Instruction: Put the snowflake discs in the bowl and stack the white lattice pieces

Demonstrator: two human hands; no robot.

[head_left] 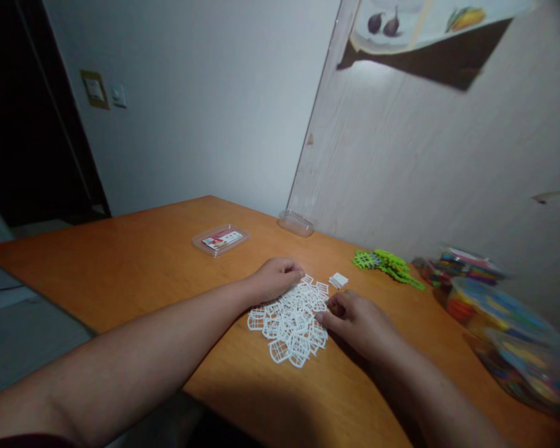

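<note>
A loose heap of white plastic lattice pieces (287, 323) lies on the wooden table, each a small curved-edged panel with open grid lines. My left hand (277, 278) rests at the heap's far left edge, its fingers curled together; what they hold, if anything, is hidden. At the heap's right side is my right hand (348, 316), thumb and bent index finger closing at the edge of a white lattice piece (318, 333). Just beyond the right hand sits a small neat stack of white pieces (338, 280).
A clear lid with a printed label (221, 239) and a clear plastic tub (296, 224) stand farther back. Green lattice pieces joined together (387, 266) lie to the right. Blurred containers of colourful parts (499, 311) line the right wall. The table's left edge (37, 283) is visible.
</note>
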